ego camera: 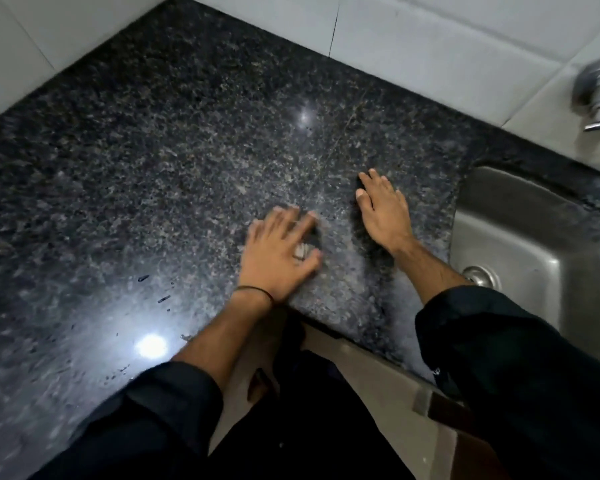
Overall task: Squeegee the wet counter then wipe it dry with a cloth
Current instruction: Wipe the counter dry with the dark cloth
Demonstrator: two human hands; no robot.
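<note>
A dark speckled granite counter [174,161] fills most of the view, glossy, with a few water drops near its front edge. My left hand [279,252] hovers just over or on the counter near the front, fingers spread and motion-blurred, holding nothing. My right hand [383,211] lies flat, palm down, on the counter beside the sink, fingers together and empty. No squeegee or cloth is in view.
A steel sink [534,244] with its drain sits at the right. A chrome tap [598,95] juts from the white tiled wall [430,32] behind. The counter's front edge runs below my wrists, with the floor and my dark clothing beneath.
</note>
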